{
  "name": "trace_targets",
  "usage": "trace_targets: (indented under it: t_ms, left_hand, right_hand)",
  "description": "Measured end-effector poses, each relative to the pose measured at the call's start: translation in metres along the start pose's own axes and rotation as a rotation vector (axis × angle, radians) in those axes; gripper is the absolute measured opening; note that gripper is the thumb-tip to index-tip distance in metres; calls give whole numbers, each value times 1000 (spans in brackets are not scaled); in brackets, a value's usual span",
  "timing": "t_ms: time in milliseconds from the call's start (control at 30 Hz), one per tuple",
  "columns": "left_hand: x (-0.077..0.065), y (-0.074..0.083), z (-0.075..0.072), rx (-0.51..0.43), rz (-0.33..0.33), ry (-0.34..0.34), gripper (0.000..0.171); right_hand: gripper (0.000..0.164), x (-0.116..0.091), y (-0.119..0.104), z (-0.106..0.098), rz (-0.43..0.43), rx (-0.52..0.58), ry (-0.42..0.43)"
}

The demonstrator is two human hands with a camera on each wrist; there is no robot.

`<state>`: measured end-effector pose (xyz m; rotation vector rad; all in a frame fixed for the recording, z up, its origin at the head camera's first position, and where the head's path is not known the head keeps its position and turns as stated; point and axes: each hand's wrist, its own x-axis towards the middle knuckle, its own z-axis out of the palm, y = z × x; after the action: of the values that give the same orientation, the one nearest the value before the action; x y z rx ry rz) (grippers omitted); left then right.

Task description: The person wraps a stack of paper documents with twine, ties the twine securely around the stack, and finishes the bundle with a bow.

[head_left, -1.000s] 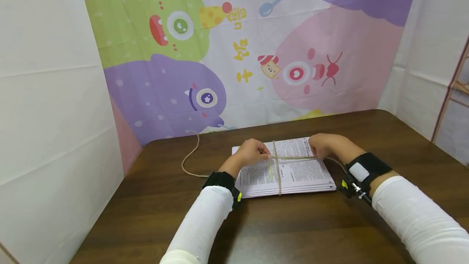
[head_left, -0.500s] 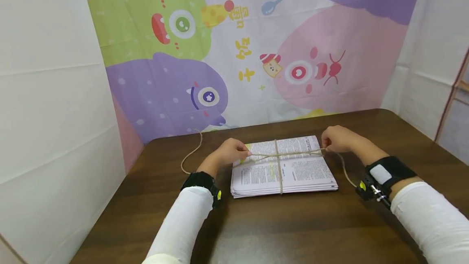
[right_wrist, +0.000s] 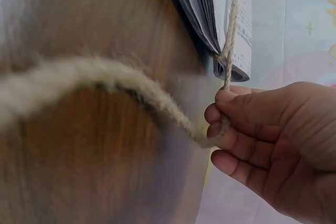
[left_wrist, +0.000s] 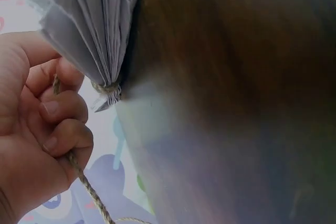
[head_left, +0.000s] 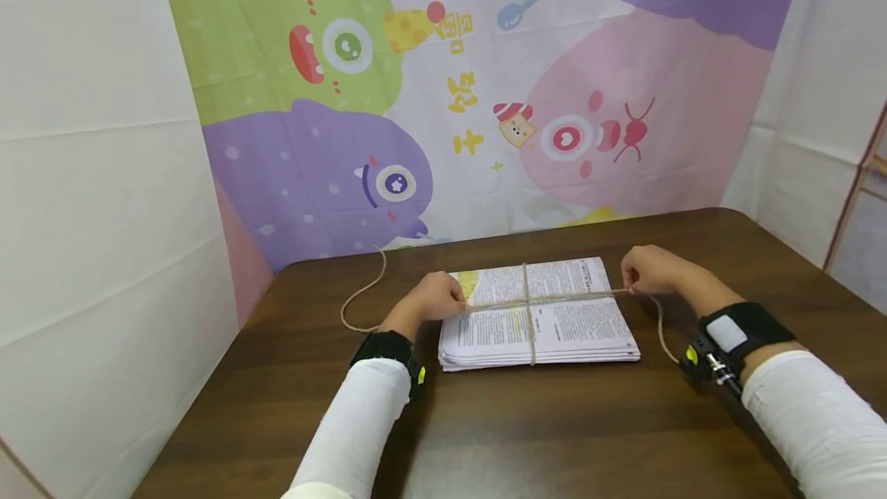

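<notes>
A stack of printed papers (head_left: pixel 485 333) lies on the table, with twine (head_left: pixel 531 329) crossing it both ways. My left hand (head_left: pixel 436 296) grips one end of the twine at the stack's left edge; in the left wrist view the twine (left_wrist: pixel 89 190) runs out below the curled fingers (left_wrist: pixel 71 135). My right hand (head_left: pixel 647 269) pinches the other end just past the right edge, between thumb and fingertips in the right wrist view. Between the hands the twine stretches nearly straight across the top sheet. Twine (right_wrist: pixel 229 35) also wraps the sheets' edge there, squeezing them together.
A loose tail of twine (head_left: pixel 353 310) curves over the left side of the brown table (head_left: pixel 527 430) to its back edge. Another tail (head_left: pixel 661 333) hangs from the right hand toward the wrist strap. A cartoon-print cloth (head_left: pixel 471 199) hangs behind the table.
Both hands have moved apart, left hand leftward and right hand rightward, drawing the twine out between them. The crossing strands now lie close together in nearly one line over the papers.
</notes>
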<state>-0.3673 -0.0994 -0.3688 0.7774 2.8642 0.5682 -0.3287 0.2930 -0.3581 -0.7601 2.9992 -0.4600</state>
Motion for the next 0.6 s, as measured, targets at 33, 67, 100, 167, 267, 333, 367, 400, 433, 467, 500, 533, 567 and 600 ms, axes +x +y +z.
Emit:
trace_targets:
  t_ms: [33, 67, 100, 167, 267, 333, 367, 400, 433, 467, 500, 533, 567, 600]
  left_hand:
    - [0, 1, 0, 7, 4, 0, 21]
    - [1, 1, 1, 6, 3, -3, 22]
    - [1, 2, 1, 6, 3, -3, 22]
    - [1, 3, 2, 8, 3, -7, 23]
    - [2, 4, 4, 20, 3, -13, 25]
    - [2, 5, 4, 31, 4, -12, 26]
    - [2, 5, 4, 38, 6, -13, 27]
    - [3, 6, 4, 47, 10, -13, 27]
    - [3, 6, 4, 52, 11, -15, 28]
    - [2, 7, 4, 57, 13, -15, 29]
    - [3, 7, 4, 66, 19, -12, 28]
    - [3, 7, 4, 72, 23, -11, 29]
    - [3, 8, 4, 75, 28, -7, 28]
    - [3, 8, 4, 77, 30, -5, 28]
  right_hand:
    - [17, 0, -1, 1, 0, -7, 3]
    - [16, 0, -2, 1, 8, -8, 5]
    - [16, 1, -2, 2, 20, -12, 10]
    - [15, 1, -4, 2, 47, -24, 38]
    - [12, 3, -6, 2, 85, -19, 108]
    - [7, 6, -9, 0, 102, 31, 165]
    - [5, 7, -11, -1, 105, 72, 194]
    - [5, 8, -14, -2, 108, 125, 216]
    - [8, 9, -17, -3, 109, 181, 235]
    - [10, 10, -19, -4, 112, 225, 251]
    - [12, 11, -22, -5, 119, 250, 263]
    - [15, 12, -25, -6, 126, 241, 271]
    - [17, 12, -29, -6, 136, 219, 279]
    - [19, 13, -32, -6, 150, 189, 282]
